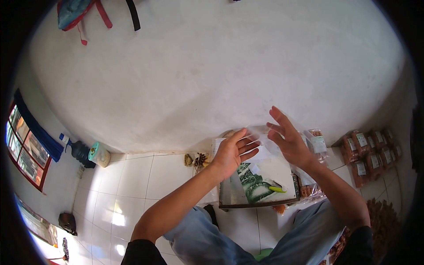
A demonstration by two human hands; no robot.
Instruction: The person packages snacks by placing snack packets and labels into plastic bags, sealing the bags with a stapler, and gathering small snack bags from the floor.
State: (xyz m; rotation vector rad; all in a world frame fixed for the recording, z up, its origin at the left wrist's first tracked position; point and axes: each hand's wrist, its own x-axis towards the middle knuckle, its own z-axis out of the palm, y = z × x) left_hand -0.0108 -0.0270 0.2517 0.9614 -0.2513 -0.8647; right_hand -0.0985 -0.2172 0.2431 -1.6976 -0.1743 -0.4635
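Note:
Both my hands are raised over a low table. My left hand has its fingers stretched out and apart, with the thumb up. My right hand faces it, fingers spread and pointing upward. Thin clear plastic, blurred, shows between the hands and behind the right one; I cannot tell exactly where it touches the fingers. Below them on the tabletop lie a green-and-white printed sheet, a small pale label and a lime-green handled tool, perhaps a cutter.
Filled, labelled packs are stacked at the right by the wall. More packs lie beside the table. Loose brown pieces heap at lower right. Bananas lie on the floor left of the table. A water jug and tub stand far left.

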